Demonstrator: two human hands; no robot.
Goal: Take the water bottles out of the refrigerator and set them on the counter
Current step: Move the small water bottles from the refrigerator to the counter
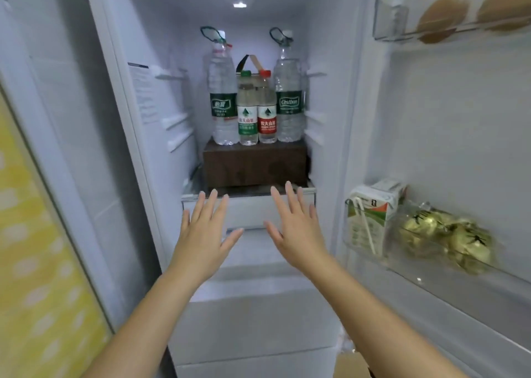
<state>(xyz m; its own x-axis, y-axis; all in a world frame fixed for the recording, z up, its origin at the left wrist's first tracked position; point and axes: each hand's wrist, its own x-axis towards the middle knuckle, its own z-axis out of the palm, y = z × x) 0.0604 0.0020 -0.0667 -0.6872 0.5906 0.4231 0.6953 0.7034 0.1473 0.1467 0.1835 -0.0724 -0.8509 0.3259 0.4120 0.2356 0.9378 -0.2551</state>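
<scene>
We hold both hands up in front of an open fridge (pixel 149 147), palms forward, touching nothing. The fingers of our left hand (pixel 205 234) are spread wide, and so are those of our right hand (pixel 296 231), the thumbs pointing toward each other across a gap. Beyond and above our fingertips, four water bottles stand upright in a row on a dark brown box (pixel 254 165). Above the left fingertips is a tall bottle (pixel 221 96) with a green label and a carry loop at its neck. Above the right fingertips is a matching tall bottle (pixel 288 96). Between them stand two shorter bottles, touching each other: a green-capped bottle (pixel 247 110) and a red-capped bottle (pixel 266 110). Our fingertips lie level with the front edge of the white shelf (pixel 247 196) under the box, well short of the bottles. To the right of the right fingers, the door rack (pixel 431 280) holds a carton (pixel 370 214) with a straw and a bag of gold-wrapped items (pixel 448 239).
</scene>
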